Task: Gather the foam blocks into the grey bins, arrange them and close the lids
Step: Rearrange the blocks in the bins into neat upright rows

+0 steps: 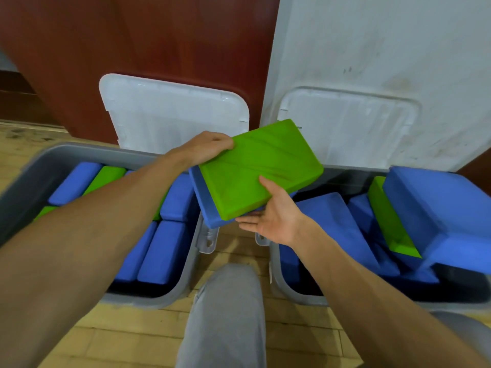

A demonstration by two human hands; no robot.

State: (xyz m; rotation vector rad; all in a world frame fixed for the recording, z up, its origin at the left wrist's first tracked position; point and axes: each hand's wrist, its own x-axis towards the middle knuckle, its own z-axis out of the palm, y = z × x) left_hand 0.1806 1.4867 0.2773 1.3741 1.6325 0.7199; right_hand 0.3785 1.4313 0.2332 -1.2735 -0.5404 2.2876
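Observation:
A green foam block [255, 168] lies stacked on a blue foam block [210, 219], held in the air between two grey bins. My left hand [207, 148] grips the stack's far left corner. My right hand [273, 216] holds its near edge, thumb on the green top and fingers under the blue one. The left bin [191, 261] holds blue and green blocks laid in neat rows. The right bin [279, 274] holds blue blocks and one green block [390, 221] lying tilted in a jumble. Both white lids [175, 115] [350, 123] stand open against the wall.
A red-brown panel [159, 43] and a white wall [385, 49] rise right behind the bins. A wooden floor [233, 243] shows in the gap between them. My grey-trousered knee [225, 301] sits in that gap, close to both bins.

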